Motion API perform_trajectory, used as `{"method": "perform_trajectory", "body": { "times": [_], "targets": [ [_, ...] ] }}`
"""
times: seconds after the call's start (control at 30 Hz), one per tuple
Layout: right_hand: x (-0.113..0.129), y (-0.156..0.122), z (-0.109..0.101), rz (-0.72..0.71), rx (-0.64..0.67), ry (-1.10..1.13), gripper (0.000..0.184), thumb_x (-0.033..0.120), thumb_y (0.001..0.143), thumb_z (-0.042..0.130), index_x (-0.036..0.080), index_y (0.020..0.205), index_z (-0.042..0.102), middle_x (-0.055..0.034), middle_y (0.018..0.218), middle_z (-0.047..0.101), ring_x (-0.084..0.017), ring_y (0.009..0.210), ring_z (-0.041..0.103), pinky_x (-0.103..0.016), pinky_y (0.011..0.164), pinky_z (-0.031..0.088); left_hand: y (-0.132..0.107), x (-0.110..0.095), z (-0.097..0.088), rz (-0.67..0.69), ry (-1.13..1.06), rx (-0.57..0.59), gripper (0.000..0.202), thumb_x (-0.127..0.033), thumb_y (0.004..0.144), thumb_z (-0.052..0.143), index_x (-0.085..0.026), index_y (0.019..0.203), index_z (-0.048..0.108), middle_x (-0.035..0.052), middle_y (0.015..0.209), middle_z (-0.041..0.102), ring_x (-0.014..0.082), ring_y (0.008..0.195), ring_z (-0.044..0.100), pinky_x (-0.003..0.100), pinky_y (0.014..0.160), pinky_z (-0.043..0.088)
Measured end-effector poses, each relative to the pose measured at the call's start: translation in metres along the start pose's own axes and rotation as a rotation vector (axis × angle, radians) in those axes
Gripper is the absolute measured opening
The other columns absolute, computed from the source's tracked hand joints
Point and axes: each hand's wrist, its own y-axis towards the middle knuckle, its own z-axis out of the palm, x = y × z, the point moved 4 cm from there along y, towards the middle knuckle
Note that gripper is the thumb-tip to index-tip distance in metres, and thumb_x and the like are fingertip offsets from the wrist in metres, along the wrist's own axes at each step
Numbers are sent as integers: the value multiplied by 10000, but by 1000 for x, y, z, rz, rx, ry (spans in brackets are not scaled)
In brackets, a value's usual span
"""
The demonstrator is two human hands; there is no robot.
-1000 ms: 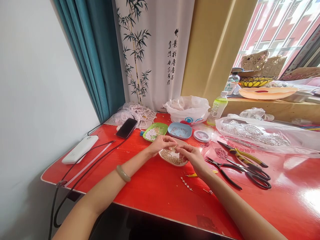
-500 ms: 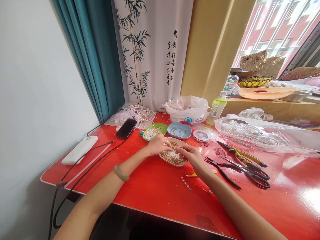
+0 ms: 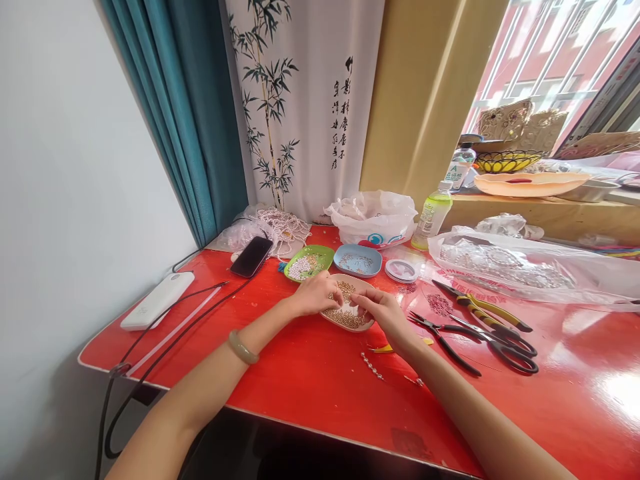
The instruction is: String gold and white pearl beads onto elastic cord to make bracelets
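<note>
A shallow beige dish [image 3: 367, 325] full of small gold beads sits mid-table on the red table [image 3: 310, 373]. My left hand [image 3: 316, 295] hovers over the dish's left rim, fingers curled down into the beads in a pinch. My right hand [image 3: 383, 308] rests at the dish's right rim, thumb and fingers pinched together over the beads. What either pinch holds is too small to make out. A green bangle [image 3: 243, 347] circles my left wrist. A short beaded strand [image 3: 373, 367] lies on the table near my right forearm.
Behind the dish stand a green dish [image 3: 320, 253] and a blue dish [image 3: 359, 260] of beads, a round lid [image 3: 401, 270], a phone [image 3: 252, 256] and a white bag [image 3: 375, 217]. Pliers [image 3: 483, 311], cutters [image 3: 443, 337] and scissors [image 3: 505, 347] lie right. A power bank [image 3: 157, 300] with cables lies left.
My left hand has dropped from above the dish down into the beads. My right hand has stayed at the dish's right rim.
</note>
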Motion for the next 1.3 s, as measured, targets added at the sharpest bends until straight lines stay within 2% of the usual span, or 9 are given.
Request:
{"method": "perform_trajectory", "body": {
  "times": [0.33, 0.53, 0.67, 0.77, 0.9, 1.0, 1.17, 1.3],
  "targets": [
    [-5, 3, 0, -8, 9, 7, 216, 361, 676, 546, 158, 615, 590, 42, 488, 480, -75, 451, 419, -199, 445, 323, -3, -8, -1, 58, 110, -6, 106, -222, 694, 516, -226, 697, 622, 12, 738, 600, 187, 837, 430, 248, 532, 282],
    [-4, 2, 0, -6, 3, 1, 225, 369, 675, 548, 159, 602, 587, 39, 486, 474, -77, 442, 413, -204, 438, 328, -1, -9, 0, 42, 51, -22, 80, -204, 647, 525, -212, 667, 602, 16, 745, 593, 186, 824, 446, 249, 573, 320],
    [-2, 2, 0, -10, 3, -4, 225, 368, 670, 551, 163, 582, 585, 39, 481, 477, -76, 433, 414, -210, 444, 337, 1, -2, -1, -25, -227, -96, 65, -196, 593, 564, -210, 643, 603, 3, 772, 592, 175, 807, 458, 262, 673, 348],
    [-2, 2, 0, -6, 1, -6, 227, 371, 668, 549, 163, 586, 588, 41, 478, 478, -73, 422, 412, -211, 442, 341, 3, 5, 2, -97, -432, -139, 67, -225, 591, 574, -190, 643, 598, 3, 698, 581, 157, 742, 483, 254, 662, 370],
    [0, 1, 1, -2, -11, -6, 220, 367, 662, 552, 159, 599, 592, 37, 475, 474, -76, 436, 417, -203, 431, 333, 6, 8, 4, -127, -592, -146, 135, -262, 655, 536, -138, 692, 572, 20, 667, 583, 112, 624, 516, 225, 588, 405],
    [3, -1, 2, 1, -16, -6, 212, 360, 656, 555, 160, 597, 592, 38, 471, 471, -77, 440, 417, -204, 435, 331, 7, 7, 2, -141, -738, -156, 157, -257, 684, 524, -113, 739, 555, 45, 711, 602, 105, 638, 540, 219, 588, 425],
    [7, -5, 4, 3, -21, -19, 206, 350, 659, 549, 161, 591, 593, 38, 473, 478, -78, 445, 418, -208, 450, 329, 6, 7, 4, -240, -1294, -159, 178, -216, 584, 656, -99, 699, 587, 29, 684, 600, 90, 635, 540, 227, 627, 423],
    [8, -5, 4, 6, -13, -32, 188, 334, 658, 553, 161, 592, 589, 31, 506, 493, -85, 468, 434, -210, 463, 330, 5, 7, 7, -313, -1471, -123, 207, -198, 540, 698, -98, 700, 614, 22, 702, 605, 78, 647, 543, 223, 656, 415]
  ]
}}
